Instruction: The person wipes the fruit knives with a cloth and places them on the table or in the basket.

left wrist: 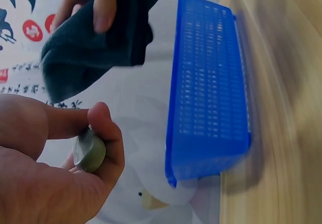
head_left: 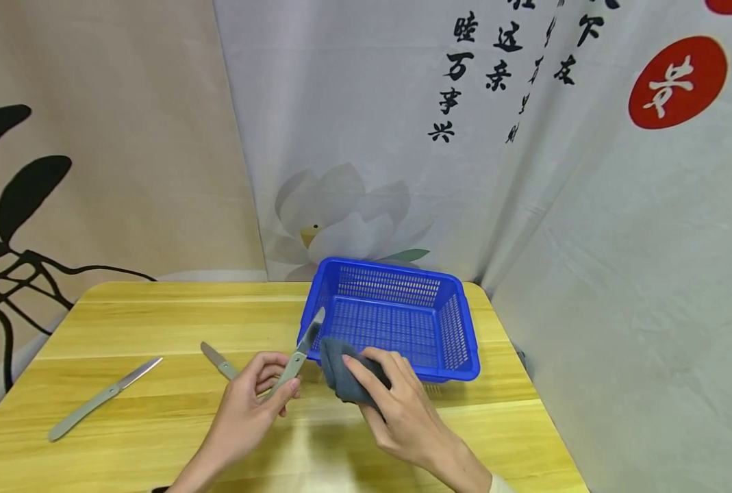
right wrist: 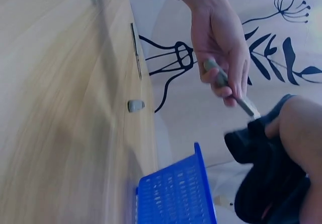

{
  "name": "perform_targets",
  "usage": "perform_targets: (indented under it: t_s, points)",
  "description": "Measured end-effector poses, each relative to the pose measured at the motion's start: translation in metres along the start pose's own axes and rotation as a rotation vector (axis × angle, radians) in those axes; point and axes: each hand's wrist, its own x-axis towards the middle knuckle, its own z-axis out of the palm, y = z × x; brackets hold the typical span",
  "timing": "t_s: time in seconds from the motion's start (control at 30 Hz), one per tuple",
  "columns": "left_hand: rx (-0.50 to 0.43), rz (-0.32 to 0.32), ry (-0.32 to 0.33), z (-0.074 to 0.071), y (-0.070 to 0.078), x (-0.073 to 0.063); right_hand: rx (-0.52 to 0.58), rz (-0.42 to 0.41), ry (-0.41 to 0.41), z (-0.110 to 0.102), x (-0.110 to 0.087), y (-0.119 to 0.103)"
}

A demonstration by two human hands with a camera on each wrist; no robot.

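1. The wooden counter is spreading beneath everything.
2. The blue basket is standing toward its far edge.
3. The right grip is curling round a dark cloth.
4. The left grip is pinching the raised knife by its handle; its blade is pointing up near the cloth.
5. The leftmost knife is lying flat.
6. The middle knife is lying partly hidden behind the left grip.
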Motion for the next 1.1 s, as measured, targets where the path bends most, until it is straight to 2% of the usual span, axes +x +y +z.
perform_targets:
  t_s: [0.27,0.4,0.6,0.73,0.93,1.1]
  points:
    - [0.102,0.042,-0.006,0.012,0.008,0.0,-0.19,-0.079,0.041,0.006,0.012,-0.005]
    - [0.069,0.054,-0.036,0.014,0.011,-0.003,-0.248,-0.098,0.046,0.008,0.014,-0.005]
    - [0.01,0.062,-0.143,0.014,0.013,-0.005,-0.288,-0.102,0.029,0.007,0.014,-0.002]
    - [0.02,0.069,-0.197,0.011,0.013,-0.006,-0.323,-0.102,0.04,0.007,0.016,0.002]
    - [0.027,0.103,-0.227,0.011,0.012,-0.006,-0.356,-0.086,0.073,0.007,0.018,0.012]
    - [0.029,0.116,-0.239,0.011,0.012,-0.007,-0.373,-0.054,0.07,0.004,0.019,0.024]
